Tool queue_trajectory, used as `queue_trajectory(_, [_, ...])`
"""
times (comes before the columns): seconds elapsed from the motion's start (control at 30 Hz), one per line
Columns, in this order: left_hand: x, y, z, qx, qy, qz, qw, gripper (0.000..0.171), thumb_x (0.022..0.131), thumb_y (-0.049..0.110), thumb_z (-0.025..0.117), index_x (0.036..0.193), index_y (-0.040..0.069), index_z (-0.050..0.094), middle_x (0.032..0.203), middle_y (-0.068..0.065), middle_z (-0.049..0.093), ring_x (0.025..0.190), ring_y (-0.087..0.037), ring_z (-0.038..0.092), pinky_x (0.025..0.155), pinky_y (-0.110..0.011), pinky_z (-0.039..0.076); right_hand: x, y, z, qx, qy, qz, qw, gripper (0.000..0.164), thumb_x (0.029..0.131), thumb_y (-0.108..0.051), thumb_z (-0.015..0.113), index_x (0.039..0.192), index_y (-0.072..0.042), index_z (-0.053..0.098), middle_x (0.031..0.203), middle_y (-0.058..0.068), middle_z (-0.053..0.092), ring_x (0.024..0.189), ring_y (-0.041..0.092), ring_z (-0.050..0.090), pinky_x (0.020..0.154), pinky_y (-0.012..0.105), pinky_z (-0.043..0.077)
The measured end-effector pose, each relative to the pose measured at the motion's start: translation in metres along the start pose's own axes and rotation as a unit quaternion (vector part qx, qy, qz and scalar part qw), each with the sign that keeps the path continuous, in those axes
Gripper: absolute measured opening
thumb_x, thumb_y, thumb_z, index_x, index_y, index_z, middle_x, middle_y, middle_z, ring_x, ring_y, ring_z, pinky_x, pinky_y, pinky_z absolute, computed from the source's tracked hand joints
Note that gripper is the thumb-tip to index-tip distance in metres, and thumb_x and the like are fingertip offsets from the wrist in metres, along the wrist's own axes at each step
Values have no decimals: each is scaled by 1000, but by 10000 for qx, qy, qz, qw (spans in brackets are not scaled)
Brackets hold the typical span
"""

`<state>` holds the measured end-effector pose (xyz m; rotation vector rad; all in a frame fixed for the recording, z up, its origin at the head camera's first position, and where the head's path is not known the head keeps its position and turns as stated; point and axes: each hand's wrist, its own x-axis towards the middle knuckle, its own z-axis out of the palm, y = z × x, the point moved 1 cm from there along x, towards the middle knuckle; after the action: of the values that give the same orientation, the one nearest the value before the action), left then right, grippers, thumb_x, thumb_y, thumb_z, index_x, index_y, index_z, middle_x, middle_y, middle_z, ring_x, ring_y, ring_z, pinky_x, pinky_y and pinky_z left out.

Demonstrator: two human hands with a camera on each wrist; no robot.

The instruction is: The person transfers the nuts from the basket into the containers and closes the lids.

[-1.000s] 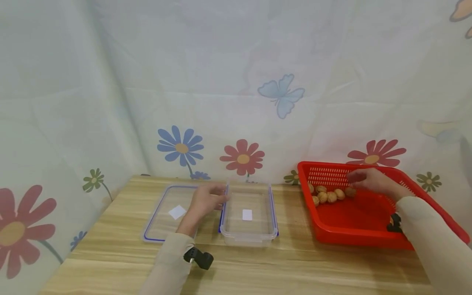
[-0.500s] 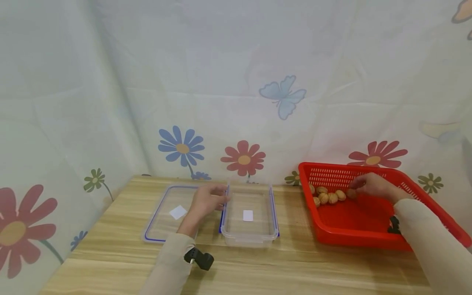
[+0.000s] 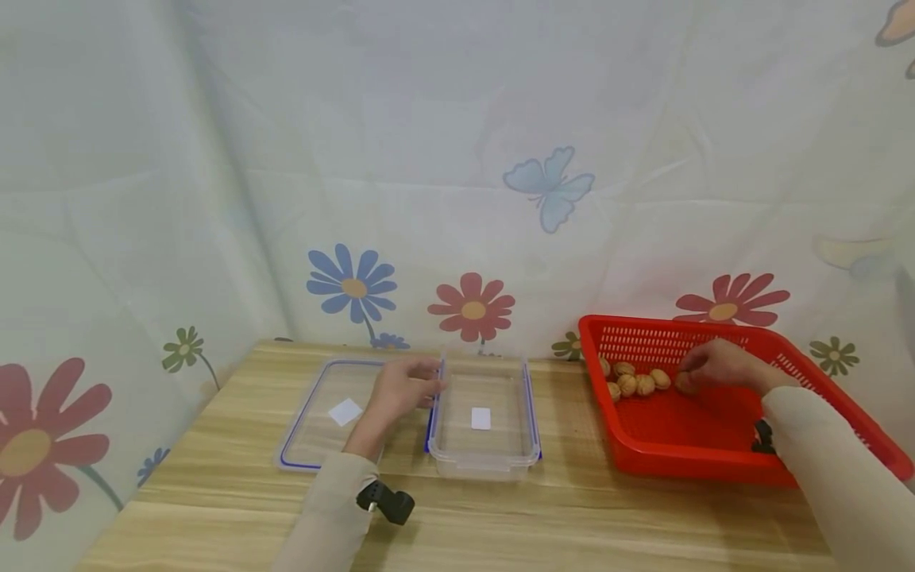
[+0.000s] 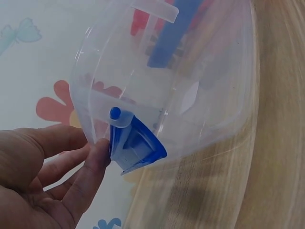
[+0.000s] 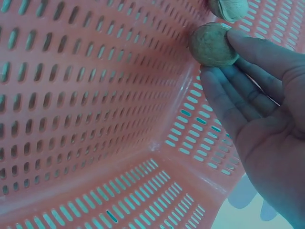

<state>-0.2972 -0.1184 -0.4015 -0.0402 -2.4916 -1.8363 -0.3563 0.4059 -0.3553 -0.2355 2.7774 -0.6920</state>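
My left hand (image 3: 402,389) pinches the left rim of a clear plastic food container (image 3: 480,465) between thumb and fingers. In the left wrist view the fingertips lie at the rim right by a blue side latch (image 4: 136,148). A white label (image 3: 481,419) shows through the bare inside of the container. Over at the right, my right hand (image 3: 725,365) reaches into a red plastic basket (image 3: 686,458). Its thumb and fingertips pinch a walnut (image 5: 214,45) close to the slotted basket wall, and another walnut (image 5: 229,8) lies just beyond.
Several walnuts (image 3: 645,384) sit together at the basket's left side. A clear lid (image 3: 303,425) with a blue seal lies on the wooden table (image 3: 500,524), left of the container and partly behind my left hand. A flowered curtain (image 3: 429,199) hangs behind the table.
My right hand has come down inside the basket and taken hold of the walnut there, drawing it slightly toward me. The left hand has stayed at the container's rim.
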Motion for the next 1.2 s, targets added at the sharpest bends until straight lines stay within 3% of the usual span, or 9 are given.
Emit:
queue_trajectory(0.23, [-1,-1,2,-66,22,-41,10000,34,93,-3,78,126,-6,72,113,-23,73,86,-29,76,74,-36,68,-3,-8,-1,31,310,-200,9993,35,96,-16,80,125,2,75,113,15,75,100,30,66,101,68,55])
queue_trajectory(0.5, [-1,0,2,-143,88,-27,9999,34,92,-4,78,125,-5,73,113,-23,73,87,-30,76,73,-35,68,-13,-40,-11,172,689,-590,9957,42,99,-21,78,132,3,70,120,18,74,104,35,68,100,63,58])
queue_trajectory(0.77, [-1,-2,1,-171,82,38,9998,34,92,-5,78,125,-7,73,112,-24,72,84,-29,76,72,-35,68,-29,-89,-17,22,1235,-996,9873,52,95,-39,82,133,-4,71,121,14,75,106,36,68,94,57,62])
queue_trajectory(1.0, [-1,-3,1,-191,85,24,9998,35,91,-4,79,126,-7,73,112,-23,73,84,-29,76,72,-35,68,-47,-135,-13,264,1468,-1193,9816,47,100,-35,78,137,-7,69,127,15,73,112,34,68,98,55,61])
queue_trajectory(1.1, [0,-3,2,-178,85,25,9998,35,92,-4,79,126,-7,72,112,-23,73,84,-29,76,72,-35,68,-53,-152,-7,414,1628,-1403,9758,46,100,-35,78,137,-8,70,128,15,73,112,33,69,97,49,62])
queue_trajectory(1.2, [0,-3,2,-178,98,0,9998,35,92,-3,79,126,-6,73,112,-22,73,85,-28,76,73,-35,68,-59,-167,0,632,1781,-1624,9685,45,100,-35,77,136,-8,71,127,14,74,112,31,71,94,32,62])
